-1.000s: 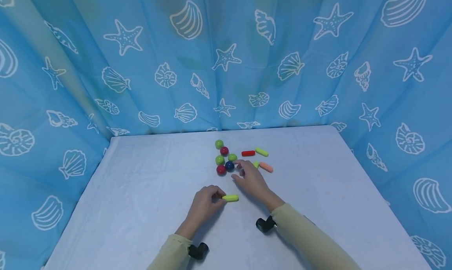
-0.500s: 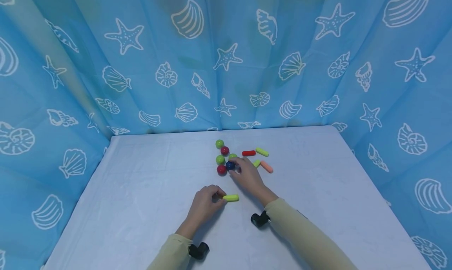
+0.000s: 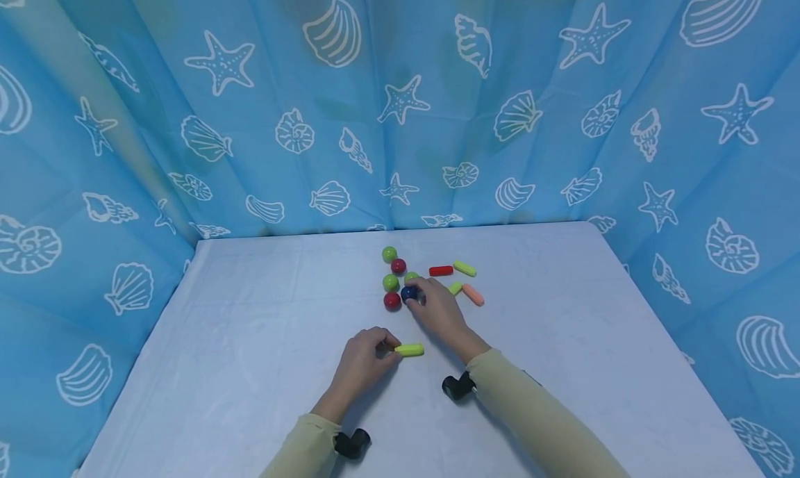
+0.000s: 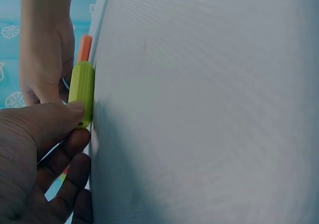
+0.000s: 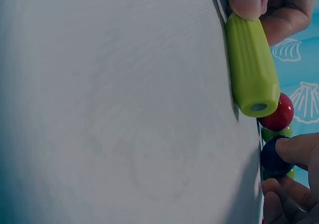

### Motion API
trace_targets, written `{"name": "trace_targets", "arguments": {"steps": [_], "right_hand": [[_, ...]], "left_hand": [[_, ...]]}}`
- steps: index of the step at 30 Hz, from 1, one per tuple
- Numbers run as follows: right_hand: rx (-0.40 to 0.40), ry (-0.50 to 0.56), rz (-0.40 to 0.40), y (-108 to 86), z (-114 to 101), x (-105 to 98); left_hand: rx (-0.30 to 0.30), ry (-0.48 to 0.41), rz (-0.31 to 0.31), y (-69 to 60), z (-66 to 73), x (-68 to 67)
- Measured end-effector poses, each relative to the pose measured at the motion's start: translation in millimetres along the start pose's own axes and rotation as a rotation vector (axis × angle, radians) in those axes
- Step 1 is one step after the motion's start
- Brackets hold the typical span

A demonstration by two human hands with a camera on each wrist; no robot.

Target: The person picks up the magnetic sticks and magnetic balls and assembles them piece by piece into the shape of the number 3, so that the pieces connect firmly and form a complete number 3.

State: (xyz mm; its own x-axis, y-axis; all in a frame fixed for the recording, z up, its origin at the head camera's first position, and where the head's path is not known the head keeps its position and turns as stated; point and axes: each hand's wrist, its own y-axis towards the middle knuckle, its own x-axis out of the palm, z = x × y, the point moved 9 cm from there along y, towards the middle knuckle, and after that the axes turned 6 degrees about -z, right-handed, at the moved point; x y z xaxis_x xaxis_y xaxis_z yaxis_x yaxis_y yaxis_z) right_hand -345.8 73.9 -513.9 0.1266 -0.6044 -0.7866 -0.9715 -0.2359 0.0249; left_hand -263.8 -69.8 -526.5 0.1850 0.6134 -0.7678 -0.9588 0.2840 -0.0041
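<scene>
Near the middle of the table, my left hand (image 3: 365, 358) pinches a yellow-green magnetic rod (image 3: 410, 350) by its left end, the rod lying level along the cloth. A round grey spot marks the rod's far end in the right wrist view. Farther back, my right hand (image 3: 439, 310) holds a dark blue ball (image 5: 275, 157) between thumb and fingers. Close around it are a red ball (image 3: 392, 301), a green ball (image 3: 390, 283) and another green ball (image 3: 410, 277), partly covered by the fingers.
Behind stand a second red ball (image 3: 398, 265) and a green ball (image 3: 389, 254). Right of them lie a red rod (image 3: 440, 271), a yellow-green rod (image 3: 464, 268), an orange rod (image 3: 472, 294) and a partly hidden green rod (image 3: 455, 288). A blue shell-print curtain (image 3: 400, 144) encloses the white table (image 3: 262, 290).
My right hand has moved slightly left and its fingers have closed on the blue ball, which has shifted a touch to the right. The left hand and its rod have stayed put.
</scene>
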Motion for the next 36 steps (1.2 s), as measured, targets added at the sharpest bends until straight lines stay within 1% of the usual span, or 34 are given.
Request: {"name": "trace_targets", "arguments": {"steps": [6,11,20,32,36], "right_hand": [[0.019,-0.007,-0.008,-4.5,0,-3],[0.02,-0.011,-0.014,-9.6,0,-6],[0.035,0.002,-0.04,-17.6,4,-8],[0.042,-0.033,-0.065,-27.1,10,-8],[0.029,-0.028,-0.079,-32.0,10,-9]], "left_hand": [[0.009,0.0,0.006,-0.6,0.5,-0.5],[0.015,-0.001,0.012,-1.3,1.3,-1.3],[0.007,-0.008,-0.008,-1.5,1.4,-0.9],[0.013,-0.015,-0.019,-1.2,1.0,-0.3],[0.008,-0.018,-0.02,-1.2,1.1,0.1]]}}
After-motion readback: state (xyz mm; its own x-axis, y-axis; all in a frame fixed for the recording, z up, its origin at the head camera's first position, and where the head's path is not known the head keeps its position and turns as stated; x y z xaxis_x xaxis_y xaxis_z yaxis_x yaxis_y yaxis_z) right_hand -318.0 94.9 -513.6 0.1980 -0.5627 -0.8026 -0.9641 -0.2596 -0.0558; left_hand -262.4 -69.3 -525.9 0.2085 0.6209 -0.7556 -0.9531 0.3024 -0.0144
